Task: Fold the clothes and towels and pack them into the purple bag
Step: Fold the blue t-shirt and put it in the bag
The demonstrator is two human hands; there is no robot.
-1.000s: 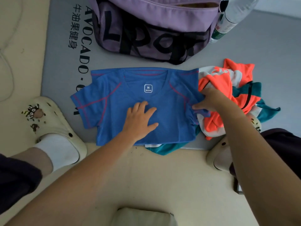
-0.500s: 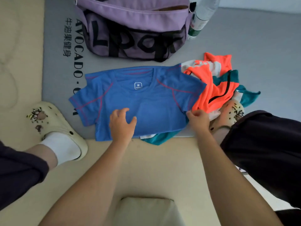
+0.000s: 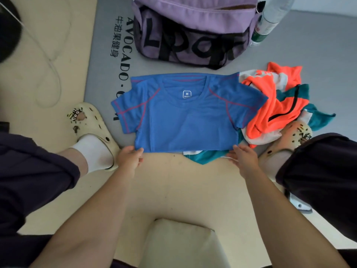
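Note:
A blue T-shirt (image 3: pixel 185 120) with red seams lies flat, collar away from me, on the grey mat (image 3: pixel 318 55). My left hand (image 3: pixel 129 157) pinches its near left hem corner. My right hand (image 3: pixel 244 157) pinches the near right hem corner, thumb on top. The purple bag (image 3: pixel 193 26) with black lettering stands behind the shirt, its top open. A crumpled pile of orange, white and teal clothes (image 3: pixel 278 105) lies to the right, partly under the shirt's right sleeve; a teal piece (image 3: pixel 204 158) pokes out below the hem.
A clear water bottle (image 3: pixel 270 20) stands at the bag's right end. My feet in cream clogs sit left (image 3: pixel 90 122) and right (image 3: pixel 289 136) of the shirt. A white cord (image 3: pixel 52 62) loops over the beige floor at left. A cream cushion (image 3: pixel 179 244) lies near me.
Both hands have slid off the shirt's middle and right sleeve, down to its near hem corners. The right sleeve now lies spread out flat.

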